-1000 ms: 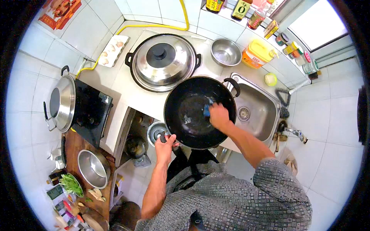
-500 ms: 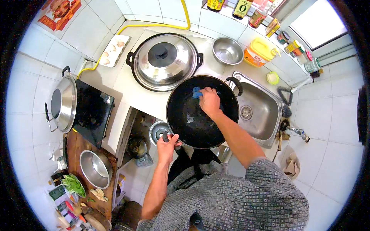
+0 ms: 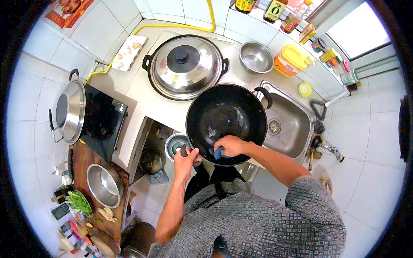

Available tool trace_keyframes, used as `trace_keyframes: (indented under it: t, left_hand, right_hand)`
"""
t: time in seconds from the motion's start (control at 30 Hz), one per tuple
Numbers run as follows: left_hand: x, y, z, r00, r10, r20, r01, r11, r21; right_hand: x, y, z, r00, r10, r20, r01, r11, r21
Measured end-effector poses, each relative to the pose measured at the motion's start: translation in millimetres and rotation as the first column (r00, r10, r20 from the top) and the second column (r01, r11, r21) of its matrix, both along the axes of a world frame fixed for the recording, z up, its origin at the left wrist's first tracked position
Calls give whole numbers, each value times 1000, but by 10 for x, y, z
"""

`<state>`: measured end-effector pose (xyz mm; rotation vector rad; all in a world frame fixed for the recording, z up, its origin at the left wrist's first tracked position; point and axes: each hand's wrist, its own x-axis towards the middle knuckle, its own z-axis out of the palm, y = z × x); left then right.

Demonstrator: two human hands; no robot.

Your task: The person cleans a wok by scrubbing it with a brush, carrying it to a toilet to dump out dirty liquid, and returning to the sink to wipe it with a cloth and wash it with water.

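Left of the sink (image 3: 296, 138), the left hand (image 3: 184, 164) grips one handle (image 3: 184, 150) of the black wok (image 3: 232, 98), which overlaps the sink's edge; pale, wet-looking patches show inside, so the wiping looks only partly done. Also left of the sink, the right hand (image 3: 231, 146) pinches a blue cloth (image 3: 218, 153), shifted from the wok's far side to its near side
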<state>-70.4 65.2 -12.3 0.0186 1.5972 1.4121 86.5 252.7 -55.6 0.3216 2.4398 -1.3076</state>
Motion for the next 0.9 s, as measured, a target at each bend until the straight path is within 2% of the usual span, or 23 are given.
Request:
trace_keyframes:
  t: [0.03,0.07,0.1,0.13,0.27,0.3,0.37,0.43,0.47,0.5,0.57,0.6,0.63,0.7,0.77,0.83,0.87,0.9]
  left_hand:
    - [-9,21,24,999,-31,-32,30,999,-24]
    - [-20,34,51,999,-29,-31,29,999,-28]
    - [-36,62,72,1000,-3,-5,3,999,-43]
    - [-45,98,95,999,24,21,-23,998,-57]
    - [-120,25,-84,999,-22,37,23,999,-42]
    - [-115,30,-70,999,-24,34,26,999,-46]
    - [-114,49,-22,998,-1,70,3,999,-37]
    - [-121,37,-65,999,2,53,0,999,-39]
    - [-115,34,-71,999,2,38,-1,999,-33]
    - [-114,37,-75,999,-1,41,2,1000,-29]
    - [-114,50,-36,999,-22,33,23,1000,-17]
    - [-125,38,-37,998,-43,49,45,999,-23]
    - [-123,31,-53,998,-40,50,41,999,-22]
    - [-124,20,-96,998,-20,64,23,998,-52]
    - [-95,47,-59,997,-1,72,4,999,-49]
    - [-84,42,-44,997,21,77,-18,999,-51]
    - [-89,36,-48,997,16,75,-13,999,-49]
    - [-90,42,-54,997,10,73,-7,999,-46]
  right_hand:
    - [9,12,48,1000,6,8,-5,995,-103]
    - [-7,-78,37,1000,8,8,-7,994,-106]
    - [-61,-227,19,981,-183,-61,171,972,-162]
    - [-150,-329,7,922,-369,-119,337,914,-227]
    - [-707,-445,-74,617,-756,-220,706,655,-270]
    - [-850,-370,-127,520,-827,-213,779,562,-278]
    - [-1080,-161,-392,370,-826,-425,864,474,-169]
    - [-1202,86,-435,247,-885,-396,922,340,-185]
    - [-1227,126,-287,147,-972,-183,943,194,-270]
    - [-1223,99,-266,145,-972,-186,945,192,-266]
    - [-1158,-49,-277,292,-940,-176,871,337,-358]
    - [-1025,-166,-273,468,-864,-184,788,503,-356]
    - [-858,-235,-206,637,-724,-264,657,689,-306]
    - [-462,-290,-253,883,-402,-243,377,915,-144]
    - [-83,-177,-55,981,-151,-124,155,988,17]
    - [62,-143,29,990,-67,-127,85,986,143]
    - [23,-174,36,989,-69,-128,87,986,142]
    - [-60,-215,27,979,-55,-196,104,963,250]
